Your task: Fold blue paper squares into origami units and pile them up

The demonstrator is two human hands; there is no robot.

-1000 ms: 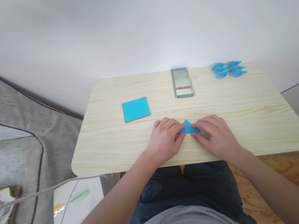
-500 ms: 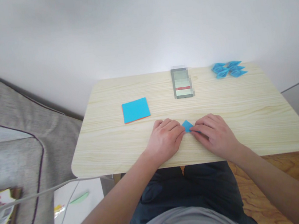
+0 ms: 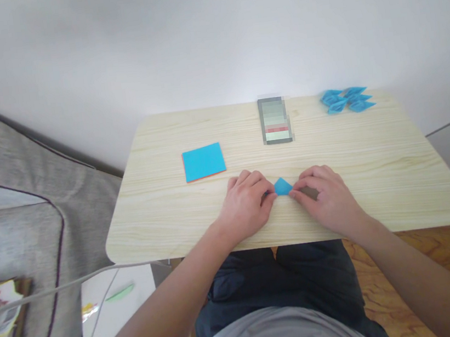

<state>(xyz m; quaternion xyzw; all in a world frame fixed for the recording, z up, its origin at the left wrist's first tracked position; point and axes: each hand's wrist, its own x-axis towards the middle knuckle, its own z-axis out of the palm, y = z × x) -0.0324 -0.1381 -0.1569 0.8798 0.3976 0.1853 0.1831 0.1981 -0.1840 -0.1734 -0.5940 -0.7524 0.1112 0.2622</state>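
Between my two hands is a small piece of folded blue paper [image 3: 283,187], its pointed tip facing away from me. My left hand [image 3: 249,201] pinches its left end between thumb and fingers. At the right corner, the thumb and index finger of my right hand [image 3: 324,194] grip it. Both hands rest low over the table near its front edge, and the fingers cover the paper's ends. Farther left lies a stack of blue paper sheets [image 3: 204,162] with an orange-red edge showing underneath.
The pale wood-grain table [image 3: 384,180] stands against a white wall. A blurred-out phone [image 3: 275,120] lies at the back middle. Several folded blue paper pieces [image 3: 347,100] sit at the back right. A grey sofa [image 3: 85,214] is on the left, with a cable [image 3: 78,280] crossing below.
My right fingers have shifted to the paper's right corner, and more of the blue paper shows between my hands. The whole view has tilted slightly.
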